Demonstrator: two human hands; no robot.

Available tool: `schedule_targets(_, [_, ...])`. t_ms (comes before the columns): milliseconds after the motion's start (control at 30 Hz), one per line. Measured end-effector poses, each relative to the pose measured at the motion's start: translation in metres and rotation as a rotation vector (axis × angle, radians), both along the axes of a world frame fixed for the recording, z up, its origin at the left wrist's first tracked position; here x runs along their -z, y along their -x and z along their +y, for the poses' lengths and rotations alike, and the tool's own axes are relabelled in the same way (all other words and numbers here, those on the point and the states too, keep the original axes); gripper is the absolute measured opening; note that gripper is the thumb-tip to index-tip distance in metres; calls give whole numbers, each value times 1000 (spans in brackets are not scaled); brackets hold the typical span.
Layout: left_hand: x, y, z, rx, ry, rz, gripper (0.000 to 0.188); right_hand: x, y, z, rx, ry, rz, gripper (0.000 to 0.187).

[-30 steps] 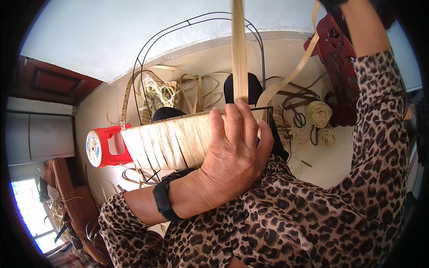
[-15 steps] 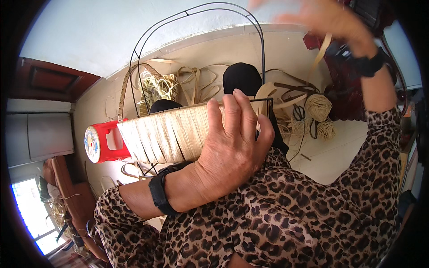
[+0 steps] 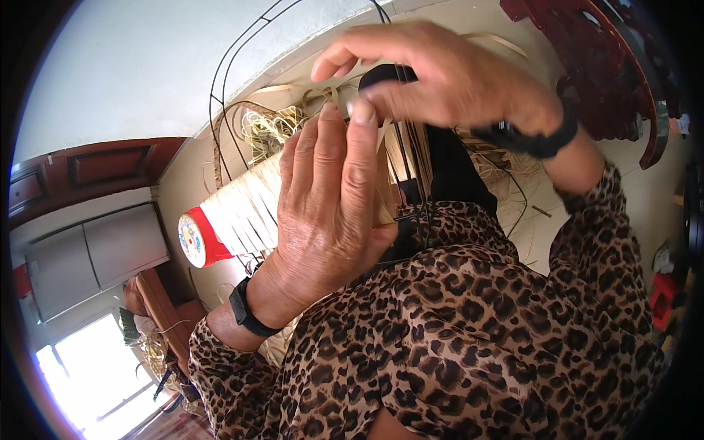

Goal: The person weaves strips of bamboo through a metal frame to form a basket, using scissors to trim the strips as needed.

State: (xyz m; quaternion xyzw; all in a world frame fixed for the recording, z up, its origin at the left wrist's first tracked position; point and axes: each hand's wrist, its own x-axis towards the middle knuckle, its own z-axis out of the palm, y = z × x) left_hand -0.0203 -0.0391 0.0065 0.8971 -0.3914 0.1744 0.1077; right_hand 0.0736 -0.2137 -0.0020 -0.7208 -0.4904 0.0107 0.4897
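Observation:
A black wire frame (image 3: 220,88) with a tall arched handle stands tilted over my lap. Its side panel is wrapped in pale flat strips (image 3: 246,209), with dark wire showing between some of them. Across this panel lies my left hand (image 3: 319,194), fingers stretched out and thumb apart toward the near edge. Just beyond its fingertips hovers my right hand (image 3: 447,81), slightly blurred, its thumb and fingers apart. A pale strip passes close below the right thumb; whether the hand touches it is hard to make out. The panel's right end is partly hidden by my hands.
A red stool (image 3: 213,235) with a patterned top stands left of the frame. Behind the panel, loose pale strands (image 3: 271,128) lie in a heap on the floor. Dark red carved furniture (image 3: 601,73) is at far right, and grey cabinets (image 3: 95,253) line the left.
My right hand has come down and left from the upper right to beside my left fingertips. My left hand has shifted left and straightened its fingers. The view has turned somewhat.

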Motion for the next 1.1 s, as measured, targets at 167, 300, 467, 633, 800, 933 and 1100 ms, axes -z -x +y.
schedule_targets(167, [-9,6,7,26,93,165,78,17,52,6,80,-188,-142,53])
schedule_targets(300, [-13,7,9,13,96,210,88,16,90,4,343,-38,-92,27])
schedule_targets(467, [-13,7,4,3,49,201,93,12,112,2,426,38,-8,18])
schedule_targets(633, [-11,7,0,-7,-4,205,100,6,116,3,448,90,47,15])
schedule_targets(800, [-31,0,0,22,-84,528,119,5,117,-1,489,91,74,11])
schedule_targets(933, [-38,-6,8,5,-26,704,114,3,115,0,469,113,84,10])
schedule_targets(1100, [-26,-2,5,-19,-3,641,113,3,114,-1,467,140,72,11])
